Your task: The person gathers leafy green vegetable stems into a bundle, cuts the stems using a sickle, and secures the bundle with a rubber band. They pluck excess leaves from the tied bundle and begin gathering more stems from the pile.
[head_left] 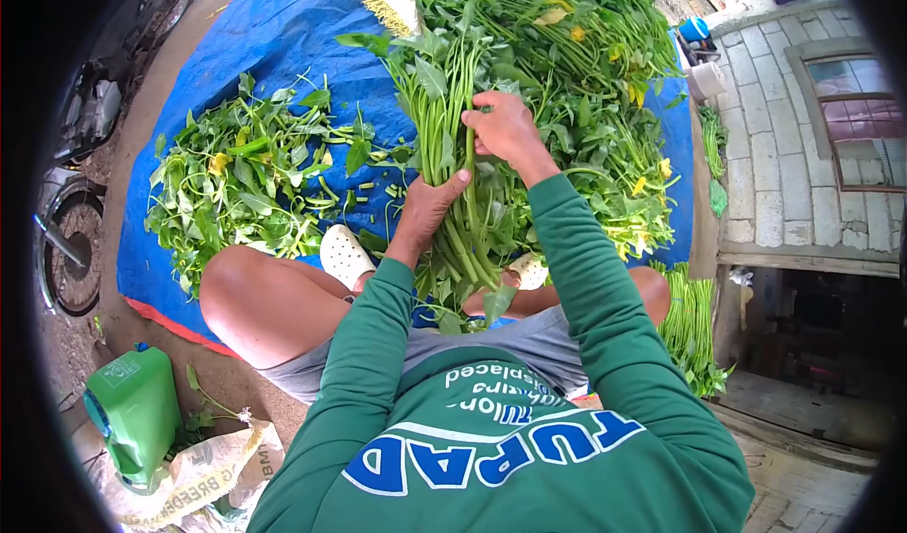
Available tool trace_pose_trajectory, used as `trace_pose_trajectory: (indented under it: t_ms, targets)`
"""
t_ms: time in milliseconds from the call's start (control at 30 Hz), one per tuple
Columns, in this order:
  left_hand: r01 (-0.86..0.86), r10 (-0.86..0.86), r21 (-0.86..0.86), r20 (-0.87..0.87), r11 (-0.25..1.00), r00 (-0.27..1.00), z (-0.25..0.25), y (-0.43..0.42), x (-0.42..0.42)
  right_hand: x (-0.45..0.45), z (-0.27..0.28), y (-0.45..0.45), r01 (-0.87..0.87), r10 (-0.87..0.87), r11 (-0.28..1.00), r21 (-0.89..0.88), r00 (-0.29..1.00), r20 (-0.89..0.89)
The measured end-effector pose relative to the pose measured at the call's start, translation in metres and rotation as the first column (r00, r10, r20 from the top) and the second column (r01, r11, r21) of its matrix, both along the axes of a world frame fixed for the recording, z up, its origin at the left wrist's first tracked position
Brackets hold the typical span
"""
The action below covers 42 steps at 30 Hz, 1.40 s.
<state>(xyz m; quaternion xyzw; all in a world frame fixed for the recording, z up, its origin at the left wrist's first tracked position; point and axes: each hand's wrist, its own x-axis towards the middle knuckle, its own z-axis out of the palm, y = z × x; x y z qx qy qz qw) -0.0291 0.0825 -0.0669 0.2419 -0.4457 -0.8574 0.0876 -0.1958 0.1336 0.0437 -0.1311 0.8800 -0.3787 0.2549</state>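
A long bunch of leafy green water spinach (pixel 439 108) lies above my lap, its leaves pointing away from me and its cut stems toward me. My left hand (pixel 430 210) is wrapped round the lower stems, thumb on top. Higher up on the right side of the bunch, my right hand (pixel 505 128) is closed with bent fingers on a stalk of it. Beyond and to the right spreads a big heap of water spinach (pixel 567 51) with some yellow leaves. On the left sits a looser pile of leaves and trimmings (pixel 255 179).
A blue tarp (pixel 283 23) lies under the greens, with short cut stem pieces on it. Tied bundles (pixel 688 330) stand at my right by a block wall (pixel 765 146). A green jug (pixel 137 410) and a printed sack (pixel 208 476) are at lower left. A motorcycle wheel (pixel 76 245) is at left.
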Motion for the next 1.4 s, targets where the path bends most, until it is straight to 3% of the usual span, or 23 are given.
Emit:
trace_pose_trajectory:
  t_ms: [133,233,300,333,433,467,567,600,700,733,833,1000,1100,1133,1233,1267,1333,1367,1400]
  targets:
    - [0.059,-0.068,0.150,0.052,0.987,0.996,-0.001,0.006,-0.006,0.002,-0.016,0.001,-0.055,0.056,0.998,0.008,0.996,-0.069]
    - [0.000,-0.024,0.254,0.089,0.967,0.996,-0.012,0.005,-0.007,0.023,-0.024,0.034,-0.135,0.167,0.986,0.099,0.803,-0.572]
    - [-0.018,-0.016,0.341,0.097,0.940,0.995,-0.031,0.002,-0.003,0.063,-0.031,0.059,-0.326,0.363,0.927,0.186,0.903,-0.228]
    - [-0.032,-0.037,0.401,0.164,0.916,0.986,-0.050,0.001,-0.005,0.091,-0.052,0.073,-0.333,0.375,0.923,0.195,0.893,-0.248]
    - [-0.099,-0.013,0.561,0.191,0.822,0.981,-0.126,0.008,-0.001,0.130,-0.112,0.090,-0.314,0.347,0.935,0.166,0.909,-0.233]
    - [-0.051,-0.061,0.648,0.149,0.760,0.987,-0.145,0.010,0.005,0.139,-0.126,0.097,-0.299,0.325,0.943,0.146,0.922,-0.210]
    - [-0.087,-0.119,0.657,0.263,0.749,0.957,-0.137,0.013,0.023,0.148,-0.165,0.110,-0.325,0.339,0.936,0.132,0.936,-0.095]
    - [-0.056,-0.208,0.651,0.321,0.757,0.924,-0.138,0.009,0.027,0.151,-0.164,0.115,-0.308,0.311,0.949,0.069,0.950,-0.032]
    - [-0.121,-0.010,0.278,0.428,0.953,0.904,-0.143,0.015,0.024,0.154,-0.171,0.120,-0.268,0.269,0.963,0.024,0.961,-0.068]
    - [-0.233,0.180,0.119,0.345,0.965,0.921,-0.142,0.022,0.020,0.150,-0.167,0.118,-0.268,0.268,0.963,0.031,0.963,-0.002]
    - [-0.162,0.149,0.021,0.295,0.987,0.944,-0.123,0.022,0.019,0.148,-0.158,0.116,-0.297,0.293,0.953,0.061,0.954,0.068]
    - [-0.056,0.060,-0.022,0.311,0.998,0.948,-0.131,0.017,0.021,0.167,-0.167,0.127,-0.308,0.297,0.947,0.089,0.947,0.118]
    - [0.002,-0.128,0.270,0.452,0.963,0.883,-0.134,0.010,0.022,0.161,-0.144,0.120,-0.369,0.350,0.926,0.074,0.917,0.191]
    - [0.023,-0.164,0.294,0.466,0.955,0.870,-0.136,0.002,0.021,0.166,-0.153,0.120,-0.332,0.333,0.943,-0.025,0.938,0.099]
    - [-0.023,-0.073,0.199,0.464,0.980,0.883,-0.116,-0.025,0.016,0.163,-0.163,0.113,-0.265,0.291,0.943,-0.199,0.950,0.113]
    - [-0.047,-0.010,0.110,0.463,0.993,0.886,-0.104,-0.035,0.013,0.154,-0.181,0.111,-0.198,0.261,0.909,-0.367,0.957,0.128]
    - [-0.090,0.111,-0.069,0.432,0.994,0.895,-0.075,-0.055,0.009,0.119,-0.195,0.105,0.216,-0.077,0.912,-0.350,0.926,0.369]
    - [-0.135,0.174,-0.117,0.444,0.984,0.879,-0.050,-0.062,0.006,0.106,-0.202,0.104,0.361,-0.274,0.891,-0.274,0.911,0.309]
    - [-0.149,0.200,-0.151,0.429,0.977,0.881,-0.030,-0.069,0.006,0.095,-0.213,0.107,0.334,-0.304,0.932,-0.140,0.931,0.201]
